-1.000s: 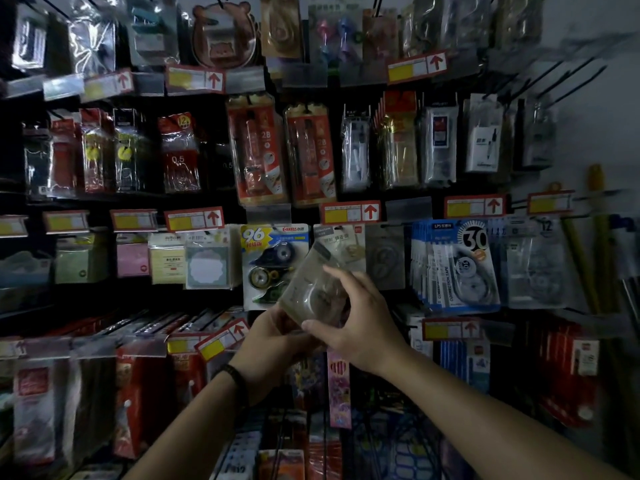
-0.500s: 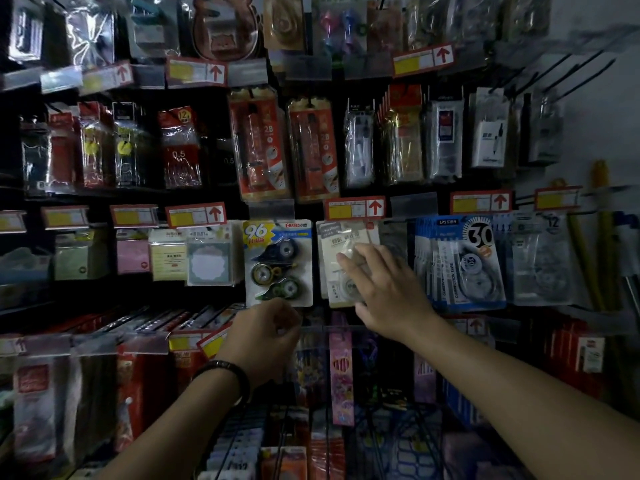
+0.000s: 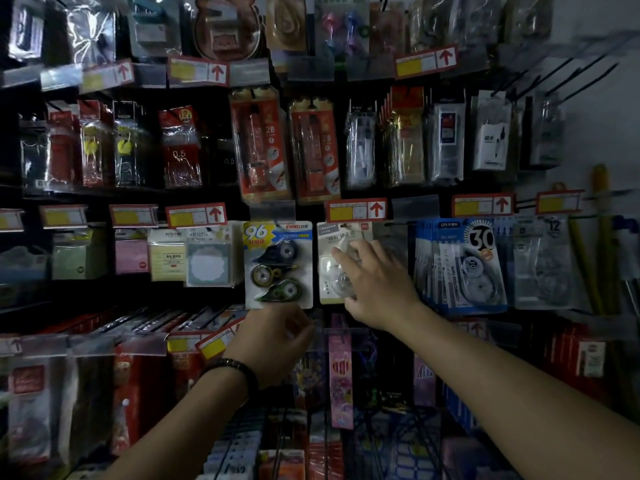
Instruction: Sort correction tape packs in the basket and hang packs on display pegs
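1. The right forearm (image 3: 502, 393) comes in bare from the lower right and stretches up and to the left, elbow out of frame.
2. The right hand (image 3: 379, 285) is up high, back to the camera, wrist straight.
3. Its fingers (image 3: 343, 258) are straight and fanned, tips pointing up-left, thumb low on the left side.
4. The left forearm (image 3: 180, 431) rises from the bottom edge, angled up and right, with a dark beaded bracelet (image 3: 239, 370) round the wrist.
5. The left hand (image 3: 277, 336) sits lower, just left of the right, knuckles to the camera. The fingers curl away out of sight, so any grip is impossible to call.
6. The two hands are apart, not touching.
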Demonstrator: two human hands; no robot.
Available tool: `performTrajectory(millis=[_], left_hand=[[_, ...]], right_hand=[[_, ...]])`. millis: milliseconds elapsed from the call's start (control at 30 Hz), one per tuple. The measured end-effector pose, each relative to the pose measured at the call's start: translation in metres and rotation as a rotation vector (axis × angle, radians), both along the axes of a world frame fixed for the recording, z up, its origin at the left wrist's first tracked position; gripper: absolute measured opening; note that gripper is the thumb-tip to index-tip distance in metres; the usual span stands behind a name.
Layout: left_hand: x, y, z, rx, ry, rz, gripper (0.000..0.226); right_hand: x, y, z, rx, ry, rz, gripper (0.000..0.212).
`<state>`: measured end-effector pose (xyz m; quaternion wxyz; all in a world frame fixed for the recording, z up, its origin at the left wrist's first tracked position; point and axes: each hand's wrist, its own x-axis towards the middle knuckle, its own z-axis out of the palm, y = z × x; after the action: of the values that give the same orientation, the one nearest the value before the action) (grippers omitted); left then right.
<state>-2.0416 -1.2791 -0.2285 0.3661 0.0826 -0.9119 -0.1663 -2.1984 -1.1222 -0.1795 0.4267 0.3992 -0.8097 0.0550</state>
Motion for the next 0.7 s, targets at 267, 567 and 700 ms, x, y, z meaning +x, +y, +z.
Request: performTrajectory(millis=[267, 567, 700], left_hand=[[0.005, 0.003, -0.018, -0.037, -0.109, -0.011, 0.014], [0.044, 0.007, -0.102, 0.079, -0.283, -0.039, 0.011], [0.064, 0.016, -0.177, 0.074, -0.38, -0.021, 0.014]], right_hand=[[0.003, 0.0, -0.008, -0.01, -0.229, 0.071, 0.084], [0.033, 0.031, -0.106, -0.102, -0.156, 0.242, 0.046], [0.043, 0.046, -0.189, 0.004, -0.135, 0.287, 0.032]])
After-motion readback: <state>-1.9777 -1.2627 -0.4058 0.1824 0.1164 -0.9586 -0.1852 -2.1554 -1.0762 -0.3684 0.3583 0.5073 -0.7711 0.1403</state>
